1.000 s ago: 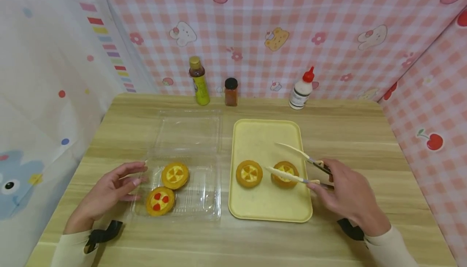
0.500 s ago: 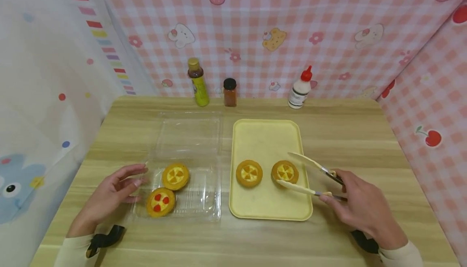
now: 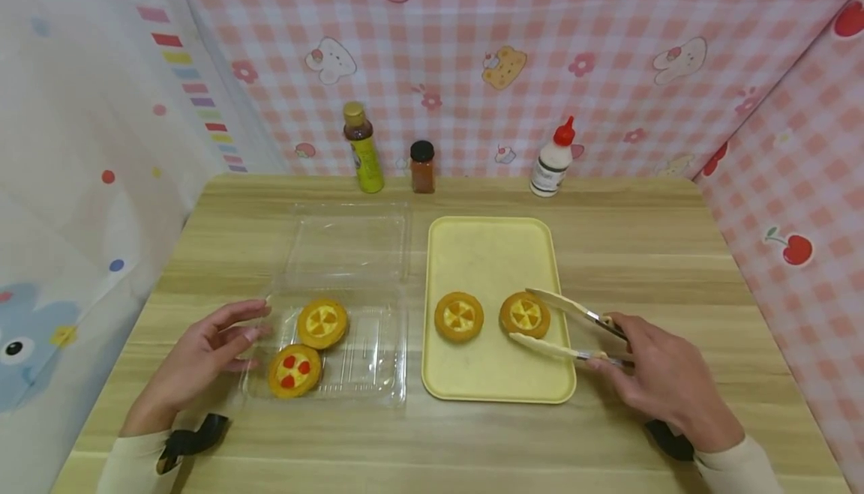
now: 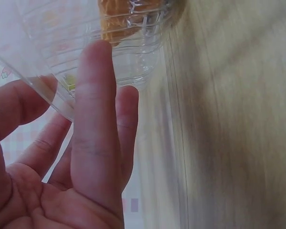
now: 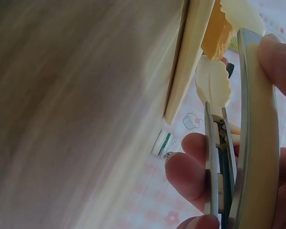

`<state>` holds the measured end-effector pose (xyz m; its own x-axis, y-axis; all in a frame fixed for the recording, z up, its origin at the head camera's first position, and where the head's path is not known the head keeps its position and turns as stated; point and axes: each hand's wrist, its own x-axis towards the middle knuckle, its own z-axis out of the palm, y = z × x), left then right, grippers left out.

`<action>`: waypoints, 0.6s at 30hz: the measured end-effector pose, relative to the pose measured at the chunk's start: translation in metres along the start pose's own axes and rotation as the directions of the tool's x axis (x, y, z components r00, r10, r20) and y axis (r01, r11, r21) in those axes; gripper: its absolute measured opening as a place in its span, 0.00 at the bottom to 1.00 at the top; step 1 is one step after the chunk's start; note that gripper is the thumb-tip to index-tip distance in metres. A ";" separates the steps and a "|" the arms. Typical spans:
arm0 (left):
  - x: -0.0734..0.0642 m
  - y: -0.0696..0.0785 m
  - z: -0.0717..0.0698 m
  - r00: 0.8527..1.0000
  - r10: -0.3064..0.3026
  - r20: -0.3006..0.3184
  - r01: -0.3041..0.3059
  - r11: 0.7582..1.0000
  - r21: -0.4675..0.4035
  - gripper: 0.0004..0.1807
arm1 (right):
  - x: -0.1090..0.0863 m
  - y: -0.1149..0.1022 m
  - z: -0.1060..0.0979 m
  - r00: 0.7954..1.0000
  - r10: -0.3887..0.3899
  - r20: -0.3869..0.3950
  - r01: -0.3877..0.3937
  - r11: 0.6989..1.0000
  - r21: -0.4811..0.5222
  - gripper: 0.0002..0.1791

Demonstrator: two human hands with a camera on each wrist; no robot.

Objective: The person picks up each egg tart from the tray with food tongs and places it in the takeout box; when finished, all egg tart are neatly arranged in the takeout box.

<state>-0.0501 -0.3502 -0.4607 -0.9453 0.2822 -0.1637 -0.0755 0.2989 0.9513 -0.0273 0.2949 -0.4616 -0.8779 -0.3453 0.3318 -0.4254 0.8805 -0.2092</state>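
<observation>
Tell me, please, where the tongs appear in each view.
Head: the tongs are right of centre, tips either side of the rightmost tart.
Left wrist: not in it.
Right wrist: tongs along the right side, top to bottom.
Shared landmark: the pink checked backdrop, in all three.

The tongs (image 3: 550,346) are smooth metal with moulded plastic tips (image 5: 213,81) and grip panels (image 5: 260,143), the metal edges faintly shiny. The container (image 3: 367,344) is thin, clear plastic, glossy and ribbed. The tray (image 3: 493,254) looks like smooth, nearly matt plastic. All 4 tarts (image 3: 459,317) look matt, their sides crinkled. The desk (image 3: 641,254) shows wood grain under a soft sheen; the wall cloth (image 3: 459,29) is matt and lightly creased.
</observation>
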 end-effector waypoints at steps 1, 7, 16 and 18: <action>0.000 0.000 0.000 1.000 -0.001 0.000 0.001 1.000 0.002 0.26 | 0.000 0.000 0.001 1.000 -0.011 -0.010 0.011 1.000 -0.002 0.38; 0.000 0.000 -0.001 1.000 0.000 -0.004 0.000 1.000 0.010 0.26 | 0.003 0.004 0.003 0.996 -0.050 -0.074 0.050 0.999 -0.011 0.36; 0.000 0.000 0.000 1.000 0.001 -0.010 -0.001 1.000 -0.003 0.26 | 0.011 0.008 -0.004 0.989 -0.092 -0.117 0.094 0.996 0.005 0.35; 0.000 0.000 0.001 1.000 0.002 -0.010 -0.002 1.000 -0.006 0.26 | 0.013 0.008 -0.007 0.987 -0.104 -0.121 0.105 0.994 0.007 0.35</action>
<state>-0.0497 -0.3488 -0.4609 -0.9485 0.2737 -0.1596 -0.0758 0.2930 0.9531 -0.0409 0.2993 -0.4527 -0.7958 -0.3928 0.4608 -0.5169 0.8371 -0.1792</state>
